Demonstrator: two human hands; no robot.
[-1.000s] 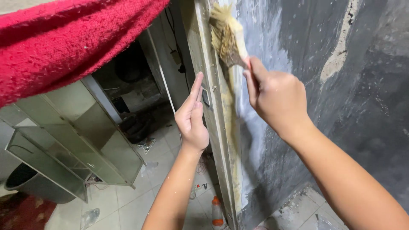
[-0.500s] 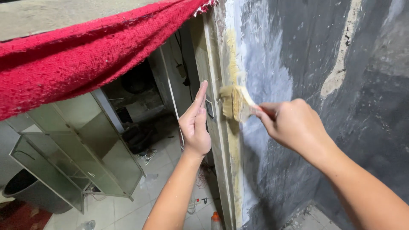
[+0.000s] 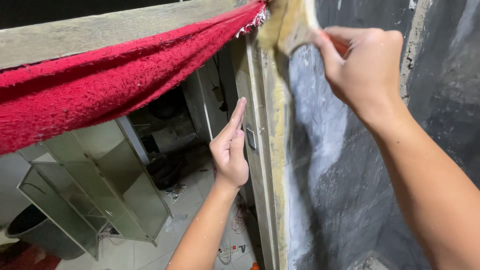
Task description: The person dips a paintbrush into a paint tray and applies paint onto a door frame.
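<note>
My right hand point(image 3: 367, 65) grips the brush point(image 3: 290, 25) against the frame point(image 3: 262, 165), my flat, open left hand point(image 3: 230, 150) bracing it.

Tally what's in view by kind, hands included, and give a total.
Hands: 2, left hand, right hand
Brush: 1
Red cloth: 1
Door frame: 1
Glass cabinet: 1
Dark bin: 1
Total: 7

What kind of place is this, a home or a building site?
Probably a home under renovation. The right hand drags a coated brush along a bare grey wall by a door frame, and cables litter the tiled floor below.
</note>
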